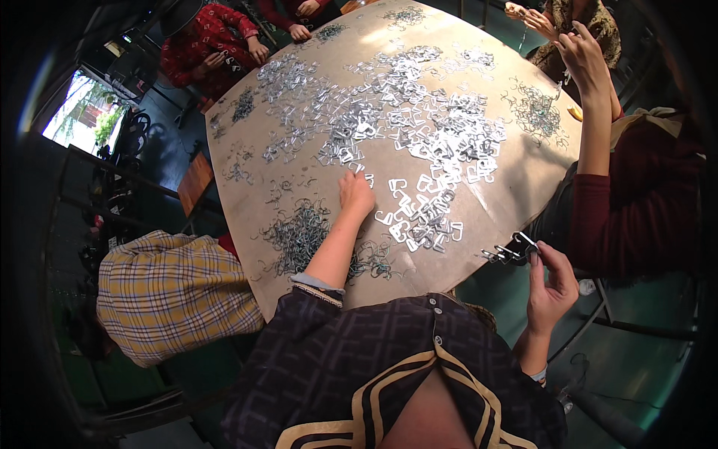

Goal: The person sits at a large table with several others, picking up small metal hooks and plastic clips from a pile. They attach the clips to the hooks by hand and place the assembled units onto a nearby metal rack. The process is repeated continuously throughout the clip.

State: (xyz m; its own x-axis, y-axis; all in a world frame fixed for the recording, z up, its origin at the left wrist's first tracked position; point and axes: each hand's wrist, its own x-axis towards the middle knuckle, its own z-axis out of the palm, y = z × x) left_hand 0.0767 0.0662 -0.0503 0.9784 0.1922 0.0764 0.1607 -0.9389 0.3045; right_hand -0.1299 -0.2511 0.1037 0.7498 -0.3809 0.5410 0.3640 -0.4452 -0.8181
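Over the pale table lie many flat, bent silvery metal hooks (pixel 426 217), heaped most thickly at its middle. My left hand (pixel 357 193) reaches to the near edge of that heap, fingers curled together, with a silvery metal hook at the fingertips; the fingers partly hide it. Off the table's right edge, my right hand (pixel 552 290) pinches a small row of metal hooks (pixel 516 248) between thumb and fingers; they look bright on some faces and dark on others. Beneath my left forearm spreads a pile of thin, dark greenish curved wire pieces (pixel 299 233).
The table (pixel 254 161) has a rounded edge. More wire pieces (pixel 537 112) lie at the far right. A person in maroon sleeves (pixel 624 217) sits close on my right, another in a yellow checked cloth (pixel 176 292) on my left. Others, one in red (pixel 213 37), work along the far side.
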